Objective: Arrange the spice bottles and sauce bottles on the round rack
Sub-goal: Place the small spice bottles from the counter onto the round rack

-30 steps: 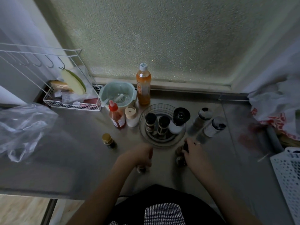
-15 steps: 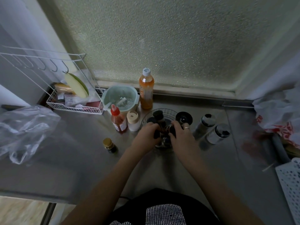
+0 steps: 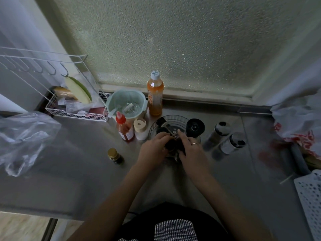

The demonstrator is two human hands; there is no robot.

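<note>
desk point(image 3: 73, 171): grey metal top, dim light, runs up to a frosted window point(image 3: 182, 44) at the back.
room: white wire basket point(image 3: 76, 113) back left with hooks above it; clear plastic bag point(image 3: 22, 136) on the left edge; white perforated tray point(image 3: 311, 199) at the right edge.
round rack point(image 3: 175, 119): clear, ribbed rim, sits mid-desk just in front of the orange bottle point(image 3: 155, 96). Near half is hidden under my hands.
on the rack: several dark-capped spice bottles point(image 3: 161, 121), upright, long axis vertical, caps toward the camera; black grinder point(image 3: 195, 126) upright at its right rim.
left hand point(image 3: 153, 150): forearm comes in from lower left, fingers curled around a dark bottle at the rack's near-left side. Grasping it as far as I can tell; the bottle itself is mostly covered.
right hand point(image 3: 192, 150): forearm from lower right, ring on one finger, fingers wrapped on a dark-capped bottle at the rack's near side, touching the left hand's fingertips.
off the rack, left: red sauce bottle point(image 3: 124, 127) and white shaker point(image 3: 140, 128) upright, side by side, just beside the rim; small gold-capped jar point(image 3: 115, 156) alone nearer me.
off the rack, right: two shakers point(image 3: 225, 138) with black-and-white lids, standing close together, looking tilted right in the wide lens.
behind the sauce bottle: pale green colander point(image 3: 127, 103).
</note>
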